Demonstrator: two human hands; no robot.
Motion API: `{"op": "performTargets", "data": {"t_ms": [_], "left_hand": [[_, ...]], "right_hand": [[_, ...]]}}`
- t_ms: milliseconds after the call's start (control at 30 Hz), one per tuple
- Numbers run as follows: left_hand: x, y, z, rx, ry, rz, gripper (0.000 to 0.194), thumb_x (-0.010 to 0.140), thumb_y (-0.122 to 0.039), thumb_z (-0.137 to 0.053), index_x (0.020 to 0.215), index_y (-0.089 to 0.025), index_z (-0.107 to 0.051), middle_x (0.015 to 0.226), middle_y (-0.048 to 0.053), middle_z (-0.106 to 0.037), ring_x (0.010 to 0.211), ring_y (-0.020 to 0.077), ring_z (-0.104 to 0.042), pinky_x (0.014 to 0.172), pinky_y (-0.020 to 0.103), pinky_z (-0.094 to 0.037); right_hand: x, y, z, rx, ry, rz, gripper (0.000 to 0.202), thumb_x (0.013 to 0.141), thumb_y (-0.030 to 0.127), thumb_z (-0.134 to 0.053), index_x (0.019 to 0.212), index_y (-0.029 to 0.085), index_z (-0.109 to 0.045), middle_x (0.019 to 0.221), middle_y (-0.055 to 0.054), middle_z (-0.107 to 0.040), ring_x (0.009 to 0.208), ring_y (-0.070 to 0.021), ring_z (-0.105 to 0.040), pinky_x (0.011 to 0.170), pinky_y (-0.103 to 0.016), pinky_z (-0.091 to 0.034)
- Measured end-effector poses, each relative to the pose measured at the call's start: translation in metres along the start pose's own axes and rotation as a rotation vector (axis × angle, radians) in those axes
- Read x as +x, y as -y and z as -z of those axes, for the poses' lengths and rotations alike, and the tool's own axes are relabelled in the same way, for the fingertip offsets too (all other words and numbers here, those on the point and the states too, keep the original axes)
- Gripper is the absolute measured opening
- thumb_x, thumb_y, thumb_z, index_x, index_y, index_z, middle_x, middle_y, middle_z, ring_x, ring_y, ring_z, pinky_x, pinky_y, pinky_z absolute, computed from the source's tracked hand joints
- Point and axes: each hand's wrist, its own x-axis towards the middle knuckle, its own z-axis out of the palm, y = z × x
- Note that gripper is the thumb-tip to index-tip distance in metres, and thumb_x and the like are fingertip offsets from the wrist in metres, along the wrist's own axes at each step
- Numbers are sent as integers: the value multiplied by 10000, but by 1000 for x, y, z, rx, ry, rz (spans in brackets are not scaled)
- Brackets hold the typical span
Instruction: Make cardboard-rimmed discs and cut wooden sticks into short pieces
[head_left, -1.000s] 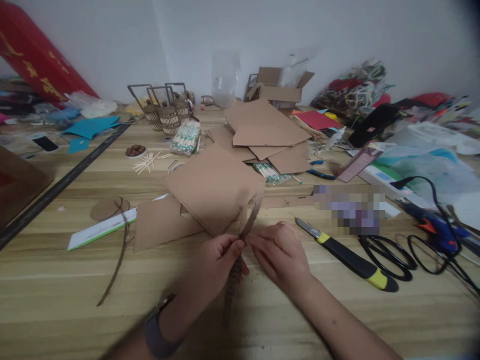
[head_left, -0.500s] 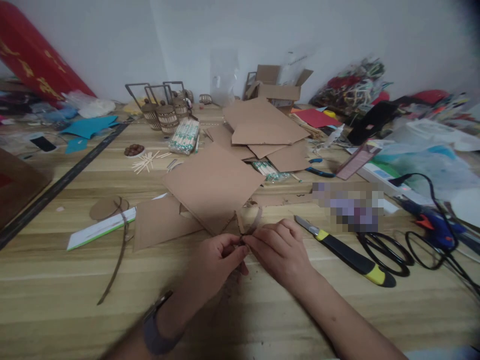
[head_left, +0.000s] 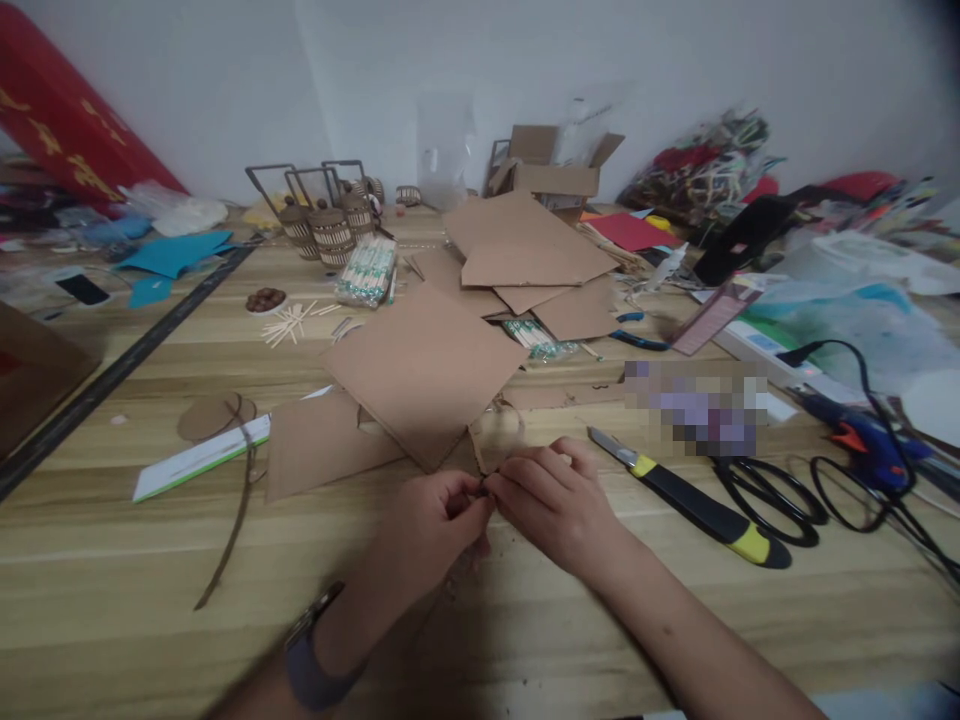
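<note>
My left hand [head_left: 431, 525] and my right hand [head_left: 559, 510] meet over the front middle of the wooden table, fingertips almost touching. Both are closed in a pinch on a small, thin dark brown piece, mostly covered by the fingers; its kind cannot be made out. Just beyond the fingertips shows a narrow brown strip [head_left: 477, 450], and I cannot tell whether it joins the pinched piece. A square cardboard sheet [head_left: 427, 370] lies right behind the hands. To the right of my right hand rests a black and yellow utility knife [head_left: 690, 500] with its blade out.
Black-handled scissors [head_left: 776, 500] and a blue glue gun [head_left: 877, 450] with its cord lie at right. A curved twig [head_left: 240, 510] is at left. Stacked cardboard [head_left: 532, 240], bundled sticks [head_left: 367, 270], a bowl of brown beads [head_left: 266, 300] and small lantern-like baskets [head_left: 332, 235] stand farther back.
Both hands stay pinched together at nearly the same spot, with only slight finger shifts. The right fingers have curled a little. The view has moved slightly.
</note>
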Motion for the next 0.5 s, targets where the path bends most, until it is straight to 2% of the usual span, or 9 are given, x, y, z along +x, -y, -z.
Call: {"op": "performTargets", "data": {"t_ms": [200, 333, 500], "left_hand": [[0, 3, -1, -109, 43, 7, 221, 839, -360, -575, 827, -164, -677, 548, -18, -638, 440, 120, -531, 446, 224, -409], [1, 5, -1, -182, 60, -4, 220, 845, -367, -582, 854, -163, -665, 553, -21, -637, 442, 113, -531, 457, 221, -425], [0, 0, -2, -197, -20, -36, 236, 836, -394, -590, 876, -168, -643, 557, -33, -624, 465, 118, -548, 469, 221, -422]], "right_hand": [[1, -1, -6, -54, 11, -7, 188, 957, 202, -517, 830, 216, -655, 746, -23, -618, 735, -201, -504, 785, -377, -352], [3, 1, -7, -61, -62, -52, 183, 939, 159, -509, 820, 209, -639, 770, -33, -620, 743, -204, -506, 778, -376, -350], [3, 6, -3, 21, -185, -137, 120, 918, 157, -572, 839, 208, -646, 781, -20, -655, 729, -180, -552, 732, -361, -346]]}}
